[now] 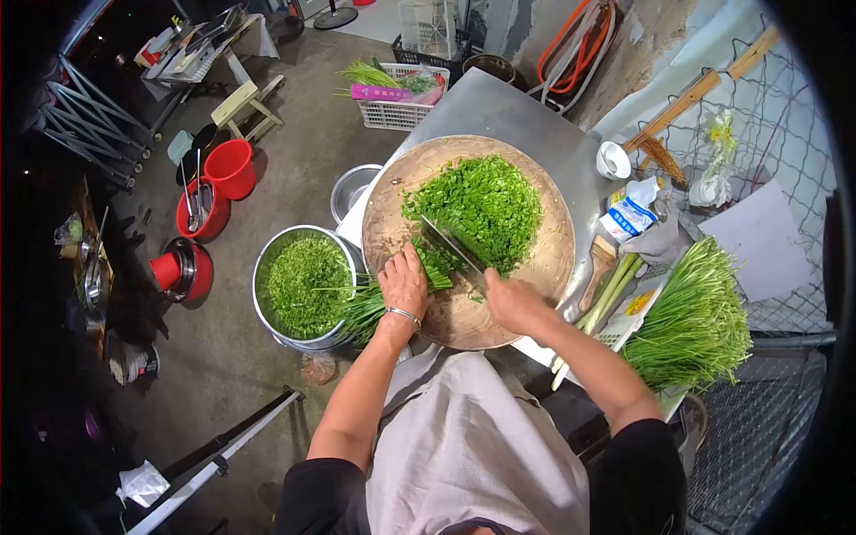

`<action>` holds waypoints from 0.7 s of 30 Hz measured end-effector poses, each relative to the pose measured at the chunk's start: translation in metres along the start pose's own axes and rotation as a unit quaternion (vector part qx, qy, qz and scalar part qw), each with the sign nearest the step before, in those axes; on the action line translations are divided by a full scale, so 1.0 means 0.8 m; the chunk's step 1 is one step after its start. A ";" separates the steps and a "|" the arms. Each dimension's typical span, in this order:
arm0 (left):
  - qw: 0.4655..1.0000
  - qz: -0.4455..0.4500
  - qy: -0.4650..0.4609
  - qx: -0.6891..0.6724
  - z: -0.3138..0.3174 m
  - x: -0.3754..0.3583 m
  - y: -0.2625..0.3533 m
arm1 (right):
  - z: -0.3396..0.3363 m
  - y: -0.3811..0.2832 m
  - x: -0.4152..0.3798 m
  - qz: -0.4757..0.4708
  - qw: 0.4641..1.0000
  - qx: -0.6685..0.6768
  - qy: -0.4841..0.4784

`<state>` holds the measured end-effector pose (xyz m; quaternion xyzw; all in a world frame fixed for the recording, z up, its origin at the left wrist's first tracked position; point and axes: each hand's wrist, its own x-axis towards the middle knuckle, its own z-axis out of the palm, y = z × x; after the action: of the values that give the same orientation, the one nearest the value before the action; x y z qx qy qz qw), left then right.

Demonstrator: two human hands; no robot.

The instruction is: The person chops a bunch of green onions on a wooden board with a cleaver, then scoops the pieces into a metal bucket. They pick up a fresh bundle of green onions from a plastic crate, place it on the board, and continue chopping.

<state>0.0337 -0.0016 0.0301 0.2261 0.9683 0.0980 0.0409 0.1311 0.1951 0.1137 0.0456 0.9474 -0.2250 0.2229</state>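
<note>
On the round wooden chopping board, my left hand presses down on a bunch of green chives, fingers curled over it. The long leaf ends stick out to the left past the board's edge. My right hand grips a cleaver by its handle. Its blade stands on edge between the bunch and a heap of chopped chives, just ahead of my left fingertips. A large metal pot to the left holds more chopped greens.
The board rests on a metal table. To the right are a white bowl, a blue-and-white bag, a brush and a basket of uncut chives. Red buckets stand on the floor at left.
</note>
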 end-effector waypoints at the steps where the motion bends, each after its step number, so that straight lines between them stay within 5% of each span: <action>1: 1.000 0.004 0.000 0.010 -0.001 -0.004 0.000 | 0.015 0.001 0.008 -0.010 0.999 0.007 0.034; 7: 0.997 0.012 0.065 0.033 0.020 -0.002 -0.007 | 0.001 -0.017 0.039 -0.031 0.991 0.052 0.115; 12: 1.000 0.000 0.025 -0.001 0.025 0.003 -0.011 | -0.004 -0.036 0.002 0.019 0.999 0.022 0.025; 21: 0.996 0.041 0.011 -0.080 0.015 0.017 0.013 | 0.014 -0.001 0.022 0.042 0.986 0.080 0.138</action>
<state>0.0276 0.0154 0.0204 0.2604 0.9476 0.1794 0.0444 0.1199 0.1889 0.0974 0.1338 0.9454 -0.2816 0.0949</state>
